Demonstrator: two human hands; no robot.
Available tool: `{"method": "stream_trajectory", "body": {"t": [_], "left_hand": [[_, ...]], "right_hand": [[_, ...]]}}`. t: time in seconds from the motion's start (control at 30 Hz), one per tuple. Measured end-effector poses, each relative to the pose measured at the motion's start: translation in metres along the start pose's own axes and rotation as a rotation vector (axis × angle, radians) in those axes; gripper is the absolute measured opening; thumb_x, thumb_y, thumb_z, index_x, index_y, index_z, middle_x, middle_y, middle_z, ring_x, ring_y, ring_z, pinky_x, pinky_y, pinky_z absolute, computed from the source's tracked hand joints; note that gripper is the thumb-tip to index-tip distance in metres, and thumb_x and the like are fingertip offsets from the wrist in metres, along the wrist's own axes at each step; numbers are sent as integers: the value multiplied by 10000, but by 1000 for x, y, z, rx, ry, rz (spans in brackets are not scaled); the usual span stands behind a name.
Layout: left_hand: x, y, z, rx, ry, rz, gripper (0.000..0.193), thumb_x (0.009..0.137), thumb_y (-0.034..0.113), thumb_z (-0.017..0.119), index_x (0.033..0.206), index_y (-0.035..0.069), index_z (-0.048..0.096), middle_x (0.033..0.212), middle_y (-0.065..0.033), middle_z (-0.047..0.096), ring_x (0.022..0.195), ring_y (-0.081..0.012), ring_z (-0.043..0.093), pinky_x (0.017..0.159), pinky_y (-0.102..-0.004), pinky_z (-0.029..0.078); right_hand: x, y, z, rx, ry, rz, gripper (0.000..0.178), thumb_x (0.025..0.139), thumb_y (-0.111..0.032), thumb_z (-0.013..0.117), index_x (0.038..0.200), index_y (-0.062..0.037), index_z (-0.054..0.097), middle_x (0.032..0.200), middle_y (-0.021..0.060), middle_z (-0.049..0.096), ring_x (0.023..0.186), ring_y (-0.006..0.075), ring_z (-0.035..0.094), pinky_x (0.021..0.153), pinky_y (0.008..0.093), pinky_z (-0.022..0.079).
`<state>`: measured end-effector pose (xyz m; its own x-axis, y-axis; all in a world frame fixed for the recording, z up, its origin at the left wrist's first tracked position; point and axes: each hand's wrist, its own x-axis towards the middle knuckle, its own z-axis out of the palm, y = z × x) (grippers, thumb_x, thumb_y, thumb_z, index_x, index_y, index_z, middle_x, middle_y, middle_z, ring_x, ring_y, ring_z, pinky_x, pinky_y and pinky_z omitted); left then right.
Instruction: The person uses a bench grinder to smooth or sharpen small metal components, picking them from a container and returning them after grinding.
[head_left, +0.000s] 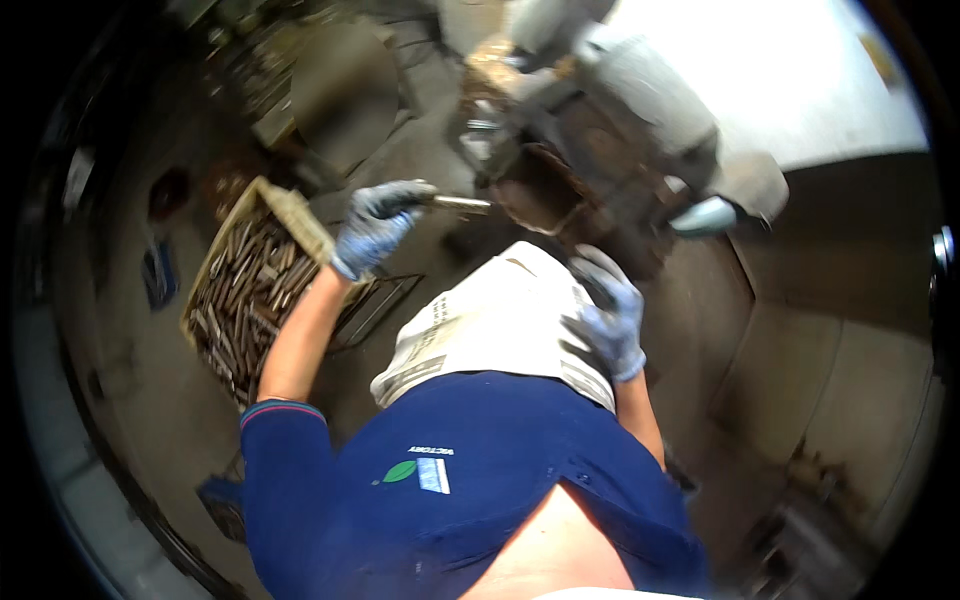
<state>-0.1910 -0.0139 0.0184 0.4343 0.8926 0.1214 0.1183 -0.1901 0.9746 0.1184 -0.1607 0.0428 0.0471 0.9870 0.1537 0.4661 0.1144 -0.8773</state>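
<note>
My left hand [382, 225], in a blue and grey work glove, is closed round one end of a short metal rod [462, 203]. The rod's bright end points right, toward the dark machine. My right hand [612, 315], gloved the same way, hangs by the white cloth apron [490, 320] at my lap. Its fingers are curved and apart, and nothing shows in them. Left of my left forearm stands a pale crate [300, 220] heaped with brown metal rods [250, 290].
A dark machine with a box-like hollow [540, 190] stands ahead of me. To its right are a rounded pale part [750, 190] and a bright white panel [770, 80]. A round disc [345, 95] stands at the far left. A metal frame [375, 310] lies beside the crate.
</note>
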Motion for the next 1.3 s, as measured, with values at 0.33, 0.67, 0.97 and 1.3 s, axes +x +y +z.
{"method": "stream_trajectory", "body": {"t": [0.33,0.67,0.97,1.3], "left_hand": [[59,29,162,-388,-496,-328,270,836,43,630,1085,-57,596,925,-126,665,793,-144,643,710,-250,532],[94,18,206,-389,-743,-296,279,836,47,634,1090,-60,591,934,-126,663,811,-153,644,738,-266,533],[113,9,224,-343,-904,-278,279,848,69,630,1097,-49,589,926,-108,661,798,-144,642,713,-236,520],[116,-19,267,-450,-587,-334,198,847,51,616,1030,-25,614,847,-50,654,731,-72,582,640,-224,509]], "right_hand": [[-20,3,-6,-356,480,19,372,665,-160,758,948,48,633,1082,193,545,931,297,594,792,343,499],[-34,12,-13,-565,720,21,381,677,-221,762,935,25,628,1042,175,559,891,316,601,770,359,513],[-43,33,-4,18,851,169,265,771,55,597,1024,-6,650,1117,96,528,984,181,552,839,257,460],[-33,77,-20,59,916,183,202,794,54,615,986,9,660,1066,82,549,964,166,557,824,249,443]]}}
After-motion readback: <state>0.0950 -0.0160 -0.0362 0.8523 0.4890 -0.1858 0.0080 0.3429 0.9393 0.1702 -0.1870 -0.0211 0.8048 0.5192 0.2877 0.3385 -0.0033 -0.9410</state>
